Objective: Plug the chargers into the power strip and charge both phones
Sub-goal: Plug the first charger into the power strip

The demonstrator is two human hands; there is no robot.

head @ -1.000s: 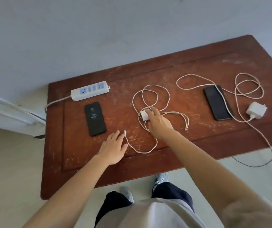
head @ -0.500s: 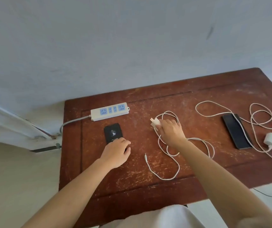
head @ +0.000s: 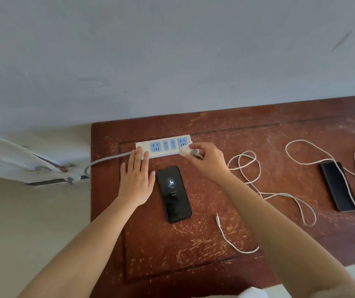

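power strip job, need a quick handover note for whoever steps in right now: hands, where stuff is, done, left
Left hand: open, flat, fingertips on the power strip at its cord end.
Right hand: grip shut on the white charger, held at the strip's right socket; not clearly seated.
Its cable end lies loose beside the near phone, whose screen is lit.
The second phone lies far right among its own cable.
Done: nothing plugged. Left: both chargers, both phones.
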